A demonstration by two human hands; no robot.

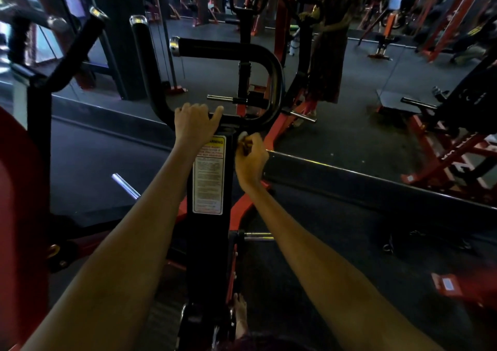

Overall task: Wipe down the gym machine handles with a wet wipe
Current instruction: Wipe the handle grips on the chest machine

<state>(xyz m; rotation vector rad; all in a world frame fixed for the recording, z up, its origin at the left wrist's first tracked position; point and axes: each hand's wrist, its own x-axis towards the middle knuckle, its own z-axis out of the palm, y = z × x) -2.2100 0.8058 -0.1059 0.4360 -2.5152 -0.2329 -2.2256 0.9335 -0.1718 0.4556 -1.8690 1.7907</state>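
A black gym machine stands in front of me, with a curved handle bar [226,48] looping over an upright post [209,232] that bears a warning label [209,174]. My left hand [195,121] grips the bar's lower crosspiece at the top of the post, fingers curled over it. My right hand [250,158] is just right of the post, pinching a small pale wad, apparently the wet wipe [243,136], against the bar's right lower curve. A second straight handle [139,55] rises at the left.
A mirror ahead reflects the machine and a person. Red machine frames [446,160] stand at right, a red pad [18,216] at far left, chrome pegs [125,185] near the floor. Dark rubber flooring surrounds the machine. My bare foot [240,314] is by the base.
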